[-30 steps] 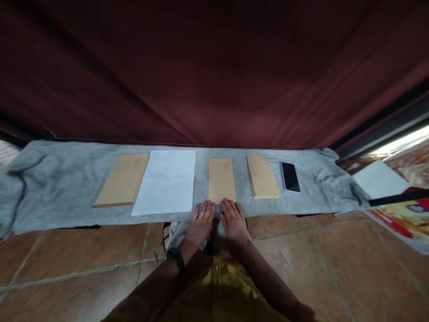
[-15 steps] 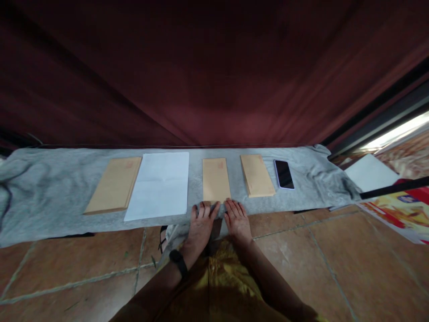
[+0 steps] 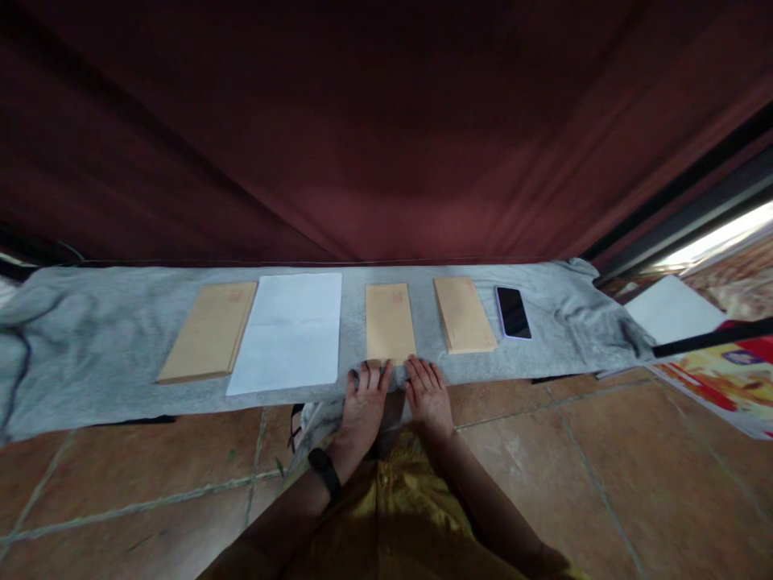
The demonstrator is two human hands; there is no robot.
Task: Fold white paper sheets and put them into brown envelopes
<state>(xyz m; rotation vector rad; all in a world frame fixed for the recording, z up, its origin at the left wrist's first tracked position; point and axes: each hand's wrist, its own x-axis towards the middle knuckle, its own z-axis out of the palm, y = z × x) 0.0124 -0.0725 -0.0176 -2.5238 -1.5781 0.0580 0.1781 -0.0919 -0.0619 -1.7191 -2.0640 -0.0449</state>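
Observation:
A long grey cloth [image 3: 97,354] lies on a tiled floor before a dark red curtain. On it, from left to right, are a brown envelope stack [image 3: 208,329], a white sheet of paper [image 3: 290,330], a single brown envelope [image 3: 390,322], another brown envelope stack [image 3: 464,312] and a dark phone [image 3: 513,312]. My left hand [image 3: 364,405] and my right hand [image 3: 427,393] lie flat side by side at the cloth's near edge. Their fingertips touch the near end of the middle envelope. Both hands are open and hold nothing. A black band sits on my left wrist.
A white sheet [image 3: 670,310] and a colourful printed sheet [image 3: 725,387] lie on the floor at the right, crossed by a dark bar [image 3: 713,337]. A sandal strap [image 3: 295,423] shows under the cloth's edge. My yellow-clad lap fills the bottom middle.
My hands have spread slightly apart at the near end of the middle envelope. The view has shifted a little; the things on the cloth lie as before.

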